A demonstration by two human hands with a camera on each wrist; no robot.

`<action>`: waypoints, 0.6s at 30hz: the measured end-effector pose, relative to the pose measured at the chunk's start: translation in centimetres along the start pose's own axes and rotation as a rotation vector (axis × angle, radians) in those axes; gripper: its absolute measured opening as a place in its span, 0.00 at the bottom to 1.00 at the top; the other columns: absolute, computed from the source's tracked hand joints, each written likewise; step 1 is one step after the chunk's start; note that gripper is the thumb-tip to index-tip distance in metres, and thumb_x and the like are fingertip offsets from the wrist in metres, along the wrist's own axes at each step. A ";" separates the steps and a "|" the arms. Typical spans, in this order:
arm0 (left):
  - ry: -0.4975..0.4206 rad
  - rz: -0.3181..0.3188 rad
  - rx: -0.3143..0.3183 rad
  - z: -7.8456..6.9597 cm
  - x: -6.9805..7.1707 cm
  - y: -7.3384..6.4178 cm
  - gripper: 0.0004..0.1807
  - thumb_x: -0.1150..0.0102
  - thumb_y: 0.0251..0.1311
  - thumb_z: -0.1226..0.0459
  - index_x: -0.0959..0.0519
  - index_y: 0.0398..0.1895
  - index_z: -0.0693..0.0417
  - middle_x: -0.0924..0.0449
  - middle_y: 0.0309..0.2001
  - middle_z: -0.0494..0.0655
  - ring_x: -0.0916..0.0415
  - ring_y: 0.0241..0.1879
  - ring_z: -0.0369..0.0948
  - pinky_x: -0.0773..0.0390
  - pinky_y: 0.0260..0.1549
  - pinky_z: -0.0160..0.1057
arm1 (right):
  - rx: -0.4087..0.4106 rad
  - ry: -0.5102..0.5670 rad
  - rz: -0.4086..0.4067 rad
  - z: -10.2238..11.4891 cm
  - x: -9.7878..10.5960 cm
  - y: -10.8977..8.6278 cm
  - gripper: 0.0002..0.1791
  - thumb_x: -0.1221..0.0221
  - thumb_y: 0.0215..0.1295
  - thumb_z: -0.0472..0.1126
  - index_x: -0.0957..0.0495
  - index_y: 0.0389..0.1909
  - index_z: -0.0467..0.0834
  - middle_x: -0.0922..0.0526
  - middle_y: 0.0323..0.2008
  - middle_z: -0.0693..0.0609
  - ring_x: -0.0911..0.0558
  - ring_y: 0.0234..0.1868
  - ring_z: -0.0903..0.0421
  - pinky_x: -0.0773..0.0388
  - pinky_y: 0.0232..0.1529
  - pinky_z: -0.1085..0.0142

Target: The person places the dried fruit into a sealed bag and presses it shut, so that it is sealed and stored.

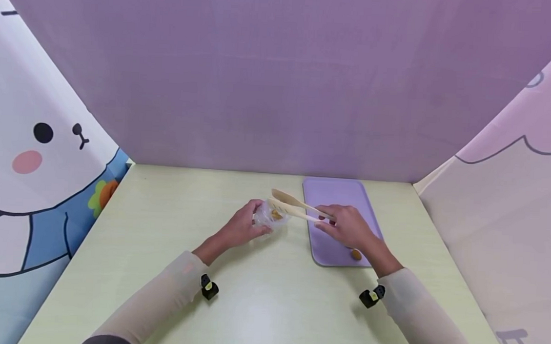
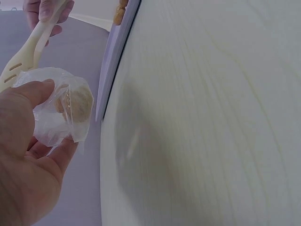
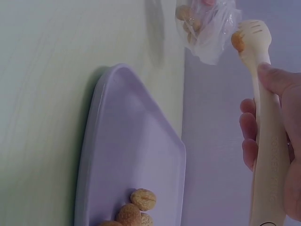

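My left hand [image 1: 242,225] grips a clear plastic bag [image 2: 44,120] between thumb and fingers, holding it above the table. Through the film, several brown walnuts [image 3: 184,13] show inside the bag. In my right hand [image 1: 350,227] is a pair of cream tongs [image 1: 285,197], with slotted tips reaching to the bag's mouth. The right wrist view shows one walnut [image 3: 238,41] at the tongs' tips. Below the right hand lies a purple tray [image 1: 339,193]; several walnuts [image 3: 143,199] sit at its near end, mostly hidden by the right arm in the head view.
The pale wood-grain table [image 1: 260,305] extends around the tray. A plain purple curtain [image 1: 279,80] stands along the back edge. Printed cloth panels [image 1: 39,197] close off both sides. Each wrist carries a small black camera [image 1: 209,287].
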State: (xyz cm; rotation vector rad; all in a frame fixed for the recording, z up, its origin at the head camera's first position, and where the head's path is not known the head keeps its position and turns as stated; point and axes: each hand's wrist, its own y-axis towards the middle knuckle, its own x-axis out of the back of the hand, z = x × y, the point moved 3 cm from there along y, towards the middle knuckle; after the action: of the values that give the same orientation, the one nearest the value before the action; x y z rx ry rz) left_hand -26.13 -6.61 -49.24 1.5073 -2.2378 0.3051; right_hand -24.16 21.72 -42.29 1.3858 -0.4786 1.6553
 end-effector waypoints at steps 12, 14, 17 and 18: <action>-0.001 -0.019 0.015 0.0 0.0 0.0 0.38 0.26 0.58 0.63 0.36 0.68 0.60 0.26 0.61 0.56 0.24 0.60 0.51 0.17 0.56 0.50 | -0.034 0.025 0.007 -0.2 0.0 -0.1 0.22 0.32 0.65 0.48 0.17 0.58 0.44 0.13 0.33 0.53 0.28 0.23 0.66 0.31 0.23 0.71; -0.002 -0.019 0.024 0.1 0.0 0.0 0.38 0.27 0.58 0.63 0.36 0.68 0.59 0.26 0.62 0.56 0.24 0.61 0.51 0.18 0.57 0.51 | -0.046 0.025 0.009 -0.2 0.1 -0.1 0.23 0.32 0.65 0.48 0.17 0.58 0.44 0.12 0.34 0.53 0.27 0.24 0.66 0.30 0.23 0.71; -0.010 -0.018 0.031 0.2 0.0 0.1 0.38 0.27 0.58 0.64 0.36 0.69 0.59 0.27 0.63 0.56 0.25 0.63 0.51 0.19 0.59 0.52 | -0.061 0.027 0.007 -0.5 0.2 -0.2 0.24 0.33 0.66 0.48 0.18 0.60 0.43 0.12 0.35 0.52 0.27 0.25 0.65 0.30 0.23 0.72; -0.011 -0.019 0.033 0.3 0.0 0.1 0.38 0.27 0.58 0.64 0.36 0.69 0.59 0.27 0.63 0.56 0.25 0.63 0.51 0.20 0.60 0.52 | -0.065 0.025 0.006 -0.5 0.3 -0.2 0.24 0.33 0.66 0.48 0.18 0.60 0.43 0.12 0.35 0.52 0.27 0.25 0.65 0.30 0.24 0.72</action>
State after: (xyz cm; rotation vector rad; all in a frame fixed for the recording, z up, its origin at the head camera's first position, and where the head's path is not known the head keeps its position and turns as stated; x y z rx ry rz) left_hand -26.30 -6.67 -49.48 1.5495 -2.2363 0.3296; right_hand -24.29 22.33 -42.22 1.3157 -0.5187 1.6461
